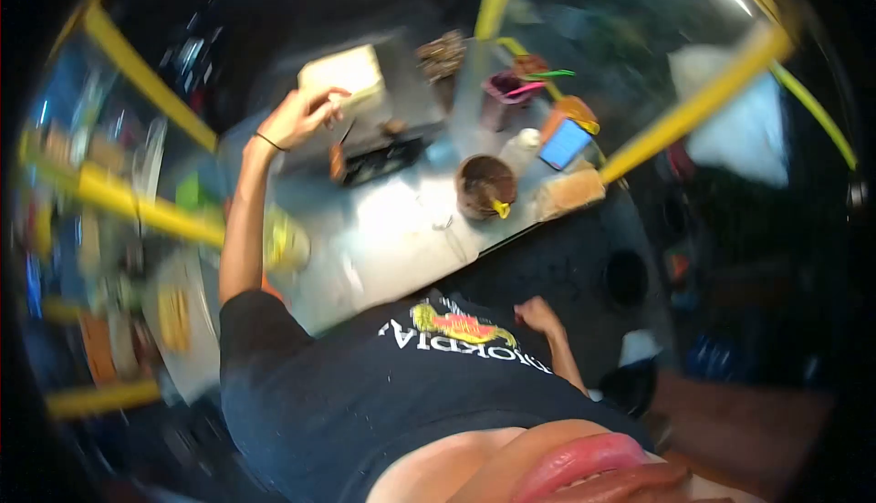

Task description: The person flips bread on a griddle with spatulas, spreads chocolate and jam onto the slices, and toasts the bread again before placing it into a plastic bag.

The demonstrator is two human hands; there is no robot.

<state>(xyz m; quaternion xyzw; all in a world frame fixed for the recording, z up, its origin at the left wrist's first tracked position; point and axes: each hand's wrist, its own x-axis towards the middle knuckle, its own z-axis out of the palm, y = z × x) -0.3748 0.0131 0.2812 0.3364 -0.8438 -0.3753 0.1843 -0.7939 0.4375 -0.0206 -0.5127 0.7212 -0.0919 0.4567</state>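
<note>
My left hand [315, 113], with a dark band at the wrist, is over the work surface beside a pale yellow block [342, 74]. Its fingers are bent and apart, and nothing shows between them. Below it, a tool with an orange-brown handle [338, 164] lies at the left end of a dark rectangular tray or plate [383, 161]. My right hand [538, 314] is beside my body, beyond the front edge of the metal table [401, 248]. It is small and blurred, with the fingers curled in and nothing visible in them.
A brown pot [485, 186] with a yellow utensil stands near the table's front edge. To its right are a white-capped bottle [525, 145], a blue-screened phone [565, 144] and a packet of bread [572, 193]. A purple container [509, 93] stands behind. Yellow frame bars [693, 106] cross both sides.
</note>
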